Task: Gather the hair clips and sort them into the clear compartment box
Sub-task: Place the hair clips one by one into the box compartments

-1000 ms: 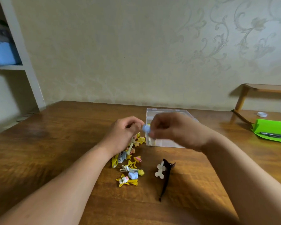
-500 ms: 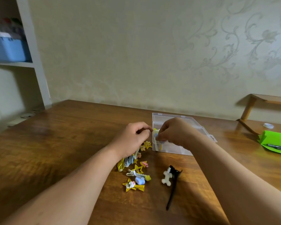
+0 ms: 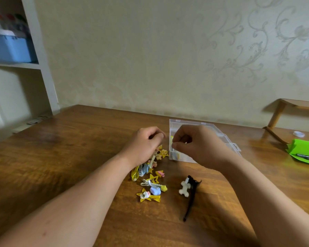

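The clear compartment box [image 3: 227,142] is seen on the desk [image 3: 75,150]. Over its near-left corner the right grip [image 3: 198,145] is held, fingers curled, thumb pressed to forefinger; whether anything is pinched cannot be told. Just left of the box, the left grip [image 3: 143,147] is curled above the pile of hair clips [image 3: 151,177]; its contents are hidden. Yellow and blue pieces [image 3: 176,155] are glimpsed through the box's near wall. Nearer than the box, a black clip [image 3: 191,198] is laid touching a white bone-shaped clip [image 3: 183,188].
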Motion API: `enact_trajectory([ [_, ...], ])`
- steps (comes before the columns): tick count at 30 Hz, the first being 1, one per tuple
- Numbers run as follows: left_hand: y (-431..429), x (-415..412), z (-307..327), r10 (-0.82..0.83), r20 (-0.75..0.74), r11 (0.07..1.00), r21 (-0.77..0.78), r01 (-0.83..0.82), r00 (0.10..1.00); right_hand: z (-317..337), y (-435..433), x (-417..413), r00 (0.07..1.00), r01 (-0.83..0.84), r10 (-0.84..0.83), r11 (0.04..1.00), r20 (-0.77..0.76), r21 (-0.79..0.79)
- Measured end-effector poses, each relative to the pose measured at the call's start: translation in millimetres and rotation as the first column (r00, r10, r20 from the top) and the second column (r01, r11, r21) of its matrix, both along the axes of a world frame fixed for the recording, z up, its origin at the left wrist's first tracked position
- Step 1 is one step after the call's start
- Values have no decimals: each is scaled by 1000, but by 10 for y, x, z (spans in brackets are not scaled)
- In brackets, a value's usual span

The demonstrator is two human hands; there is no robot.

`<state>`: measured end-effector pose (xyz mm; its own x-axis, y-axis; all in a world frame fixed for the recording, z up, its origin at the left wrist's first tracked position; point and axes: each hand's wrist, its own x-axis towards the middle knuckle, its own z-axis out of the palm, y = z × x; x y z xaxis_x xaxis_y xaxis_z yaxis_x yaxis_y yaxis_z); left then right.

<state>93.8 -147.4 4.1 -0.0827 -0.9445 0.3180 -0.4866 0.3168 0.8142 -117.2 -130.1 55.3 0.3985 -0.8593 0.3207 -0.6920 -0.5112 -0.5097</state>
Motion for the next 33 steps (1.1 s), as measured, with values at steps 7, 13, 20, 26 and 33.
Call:
enact_trajectory([
  [7, -20, 25, -21, 44, -26, 999, -17, -45, 999, 297, 280, -132, 812, -184, 349, 913, -468, 363],
  [13, -43, 23, -35, 58, -30, 998, -6, -58, 998, 231, 285, -114, 766, -179, 394, 890, -509, 419],
  [20, -35, 13, -25, 51, -27, 999, -3, -51, 998, 176, 290, -49, 770, -159, 383, 890, -510, 428],
  [26, -15, 9, -12, 45, -18, 999, -3, -45, 999, 135, 274, -18, 753, -156, 371, 903, -544, 400],
  [33, -31, 20, -18, 31, -21, 999, -12, -31, 999, 156, 175, -52, 920, -197, 251, 960, -302, 198],
])
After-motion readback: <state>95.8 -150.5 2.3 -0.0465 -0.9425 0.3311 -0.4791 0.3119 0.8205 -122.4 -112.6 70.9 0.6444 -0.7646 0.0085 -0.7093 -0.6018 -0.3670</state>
